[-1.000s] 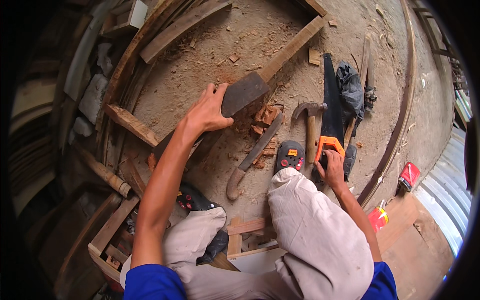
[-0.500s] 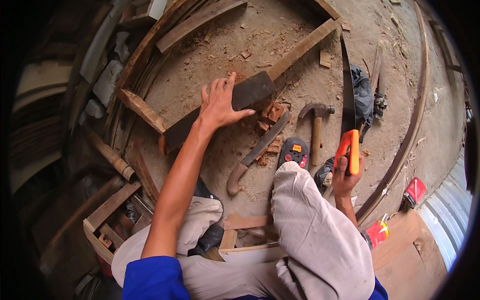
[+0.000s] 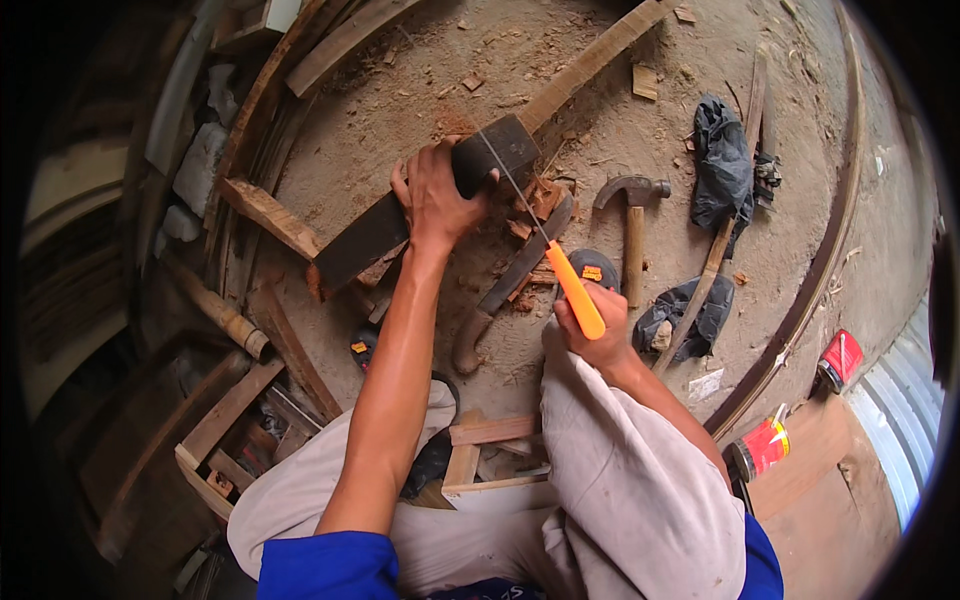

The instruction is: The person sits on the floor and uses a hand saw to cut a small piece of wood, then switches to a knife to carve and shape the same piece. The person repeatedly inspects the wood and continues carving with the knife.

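Note:
My left hand [image 3: 440, 198] grips a dark squared wooden beam [image 3: 355, 240], its fingers over the far edge and the thumb on the near side. My right hand [image 3: 600, 330] is closed around the orange handle of a handsaw [image 3: 575, 290]. Seen nearly edge-on, the thin saw blade lies across the beam close to its right end, to the right of my left hand. Just below that end are broken reddish wood chunks [image 3: 548, 195] and a large knife [image 3: 520, 268] with a curved wooden handle. A claw hammer [image 3: 634, 235] lies to their right.
Two red cans [image 3: 762, 450] stand at the right, near a long curved strip [image 3: 800, 310]. Black plastic [image 3: 722, 165] and a stick lie beyond the hammer. Several boards and wooden frames [image 3: 225, 415] crowd the left. A lighter plank [image 3: 590, 68] extends beyond the beam.
My right hand has swung the saw leftward from the right side, bringing its blade across the beam. The fingers of my left hand have closed from a spread pose onto the beam.

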